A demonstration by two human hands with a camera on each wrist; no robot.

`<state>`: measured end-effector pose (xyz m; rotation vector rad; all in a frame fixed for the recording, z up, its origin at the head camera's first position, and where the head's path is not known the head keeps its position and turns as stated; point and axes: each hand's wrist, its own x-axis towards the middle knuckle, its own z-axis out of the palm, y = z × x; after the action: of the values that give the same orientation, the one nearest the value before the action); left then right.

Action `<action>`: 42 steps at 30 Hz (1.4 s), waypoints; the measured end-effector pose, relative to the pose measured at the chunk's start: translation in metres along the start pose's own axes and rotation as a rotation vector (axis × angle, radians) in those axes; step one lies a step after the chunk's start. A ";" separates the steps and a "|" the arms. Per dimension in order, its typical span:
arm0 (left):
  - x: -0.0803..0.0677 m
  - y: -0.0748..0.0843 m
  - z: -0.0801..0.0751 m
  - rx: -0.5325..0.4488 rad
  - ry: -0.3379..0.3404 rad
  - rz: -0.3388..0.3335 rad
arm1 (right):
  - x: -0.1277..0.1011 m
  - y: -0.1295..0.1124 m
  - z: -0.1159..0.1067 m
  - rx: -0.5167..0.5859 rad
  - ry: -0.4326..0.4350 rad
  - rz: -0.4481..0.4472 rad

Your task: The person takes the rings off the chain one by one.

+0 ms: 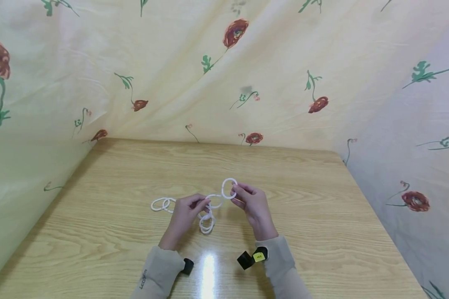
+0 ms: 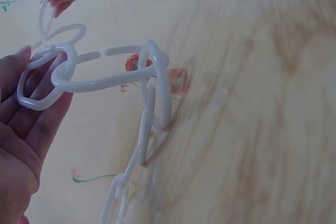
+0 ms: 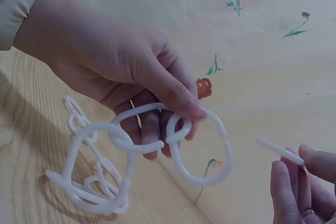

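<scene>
Your left hand [image 1: 186, 212] pinches a link of the white plastic ring chain [image 1: 206, 207] between thumb and fingers, lifted just above the wooden table [image 1: 97, 232]. Your right hand [image 1: 252, 203] grips a separate open ring [image 1: 229, 188] by its edge, held up just beside the chain's nearest link, a small gap between them. That nearest link is split, its opening facing the right hand. The chain's remaining links trail down onto the table, some lying left of the left hand. Floral cloth [image 1: 247, 62] hangs behind the table. Both sleeves [image 1: 161, 274] are beige.
</scene>
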<state>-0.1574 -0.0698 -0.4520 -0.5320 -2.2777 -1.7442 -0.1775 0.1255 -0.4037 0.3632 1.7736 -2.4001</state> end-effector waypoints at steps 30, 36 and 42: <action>0.000 0.002 -0.001 -0.023 -0.012 -0.016 | 0.036 -0.018 -0.060 0.064 0.217 -0.062; -0.001 0.000 -0.001 -0.033 -0.013 -0.025 | 0.042 -0.015 -0.068 0.035 0.260 -0.071; -0.001 0.000 0.000 -0.022 -0.013 -0.037 | 0.047 -0.012 -0.077 0.001 0.309 -0.071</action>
<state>-0.1570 -0.0703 -0.4525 -0.5097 -2.2934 -1.7902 -0.2169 0.2038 -0.4265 0.7180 1.9355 -2.5051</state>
